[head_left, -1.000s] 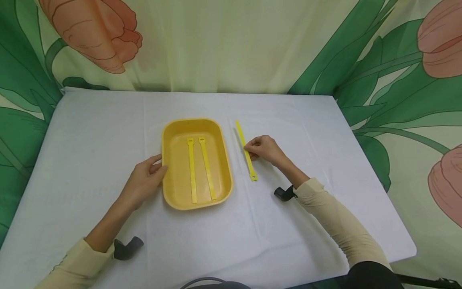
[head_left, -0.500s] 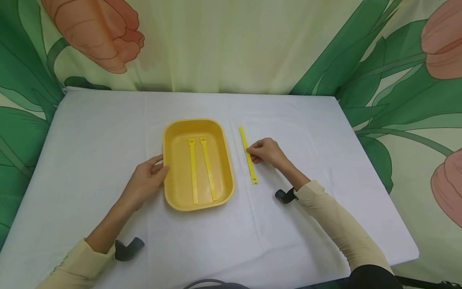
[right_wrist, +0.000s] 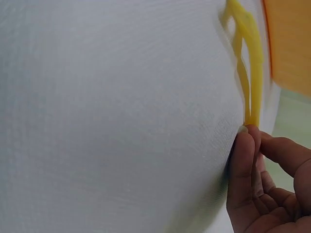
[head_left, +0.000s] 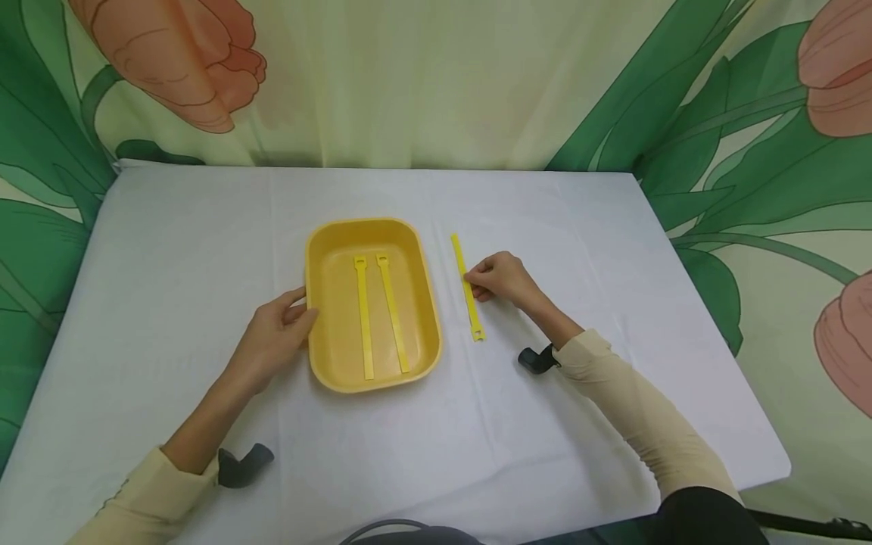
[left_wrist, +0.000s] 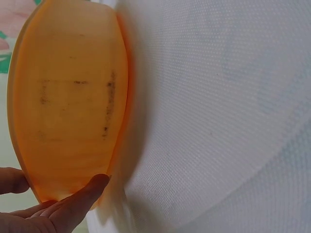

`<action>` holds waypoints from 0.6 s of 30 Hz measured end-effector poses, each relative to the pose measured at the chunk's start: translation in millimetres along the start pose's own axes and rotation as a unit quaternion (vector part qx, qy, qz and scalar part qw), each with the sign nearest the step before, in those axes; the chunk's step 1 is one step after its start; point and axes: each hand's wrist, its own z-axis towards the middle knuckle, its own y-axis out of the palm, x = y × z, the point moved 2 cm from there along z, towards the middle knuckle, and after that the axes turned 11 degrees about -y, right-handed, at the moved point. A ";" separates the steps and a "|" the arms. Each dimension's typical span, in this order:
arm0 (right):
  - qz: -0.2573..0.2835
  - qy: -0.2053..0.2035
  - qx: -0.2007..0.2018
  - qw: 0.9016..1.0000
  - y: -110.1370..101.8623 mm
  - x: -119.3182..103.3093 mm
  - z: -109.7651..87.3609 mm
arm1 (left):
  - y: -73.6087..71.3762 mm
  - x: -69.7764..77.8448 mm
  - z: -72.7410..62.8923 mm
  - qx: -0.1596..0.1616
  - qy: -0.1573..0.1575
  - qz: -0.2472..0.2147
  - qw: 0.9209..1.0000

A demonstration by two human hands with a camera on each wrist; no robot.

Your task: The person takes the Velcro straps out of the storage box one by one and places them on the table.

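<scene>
A yellow tray [head_left: 332, 333] with rounded corners lies near the table's middle. Two yellow hook-and-loop cable ties lie lengthwise in it, a left tie [head_left: 364, 318] and a right tie [head_left: 393, 314]. At the tray's left rim, my left hand [head_left: 275, 329] grips it, thumb over the edge and fingers against the outer wall. My right hand [head_left: 504, 278], to the right of the tray, pinches a third yellow cable tie [head_left: 471, 310] near its middle, its slotted head towards me. In the right wrist view this tie [right_wrist: 255, 63] runs up from the fingertips, close to the cloth.
White cloth [head_left: 170, 265] covers the table. A floral curtain [head_left: 409, 83] hangs behind its far edge. Dark wrist mounts sit at both cuffs, the left mount [head_left: 245, 465] and the right mount [head_left: 537, 361]. A dark object [head_left: 415, 536] shows at the bottom edge.
The far end of the held cable tie has shifted slightly right and towards me. My left hand keeps its grip on the tray, and the two ties inside lie as before.
</scene>
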 end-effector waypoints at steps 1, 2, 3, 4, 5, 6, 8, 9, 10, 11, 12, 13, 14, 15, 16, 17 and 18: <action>-0.003 0.000 -0.002 1.000 -0.5 -0.8 0.1 | 0.1 0.0 0.1 -0.001 -0.001 -0.001 1.000; -0.007 -0.001 -0.005 1.000 -0.9 -1.6 0.4 | 0.2 0.1 0.1 -0.001 -0.001 -0.001 1.000; -0.011 -0.004 -0.008 1.000 -1.5 -2.5 0.7 | 0.1 0.1 0.1 -0.001 -0.001 -0.001 1.000; -0.014 -0.006 -0.008 1.000 -2.1 -3.2 1.0 | 0.0 0.1 0.1 -0.001 0.000 -0.001 1.000; -0.019 -0.008 -0.008 1.000 -2.7 -3.8 1.3 | -0.2 0.2 0.1 0.000 0.001 0.000 1.000; -0.023 -0.010 -0.007 1.000 -3.3 -4.4 1.5 | -0.5 0.2 0.0 0.000 0.003 0.000 1.000; -0.034 -0.012 -0.006 0.999 -4.7 -5.6 1.6 | -1.1 0.4 -0.1 -0.001 0.006 0.000 1.000; -0.041 -0.013 -0.003 0.999 -5.4 -6.2 1.2 | -1.4 0.4 -0.2 -0.002 0.007 -0.001 1.000; -0.050 -0.014 0.001 0.999 -6.1 -6.8 0.7 | -1.5 0.5 -0.2 -0.004 0.007 -0.002 1.000; -0.067 -0.019 0.006 0.998 -6.8 -7.9 0.2 | -1.6 0.5 -0.3 -0.006 0.008 -0.002 1.000; -0.084 -0.027 0.014 0.996 -7.3 -9.3 -0.4 | -1.7 0.5 -0.5 -0.007 0.008 -0.003 1.000; -0.101 -0.037 0.023 0.994 -7.8 -11.1 -1.1 | -1.7 0.4 -0.6 -0.008 0.007 -0.003 1.000; -0.119 -0.049 0.034 0.991 -8.2 -13.4 -1.7 | -1.6 0.3 -0.8 -0.008 0.007 -0.004 1.000; -0.138 -0.065 0.047 0.987 -8.5 -16.2 -2.2 | -1.6 0.2 -0.8 -0.008 0.007 -0.004 1.000; -0.156 -0.081 0.060 0.983 -8.8 -19.4 -2.5 | -1.6 0.1 -0.9 -0.007 0.007 -0.003 1.000; -0.174 -0.101 0.074 0.977 -8.8 -23.6 -2.7 | -1.6 -0.4 -0.9 -0.007 0.006 -0.002 1.000; -0.181 -0.121 0.085 0.972 -8.4 -28.6 -2.8 | -1.5 -0.9 -0.7 -0.008 0.004 -0.004 1.000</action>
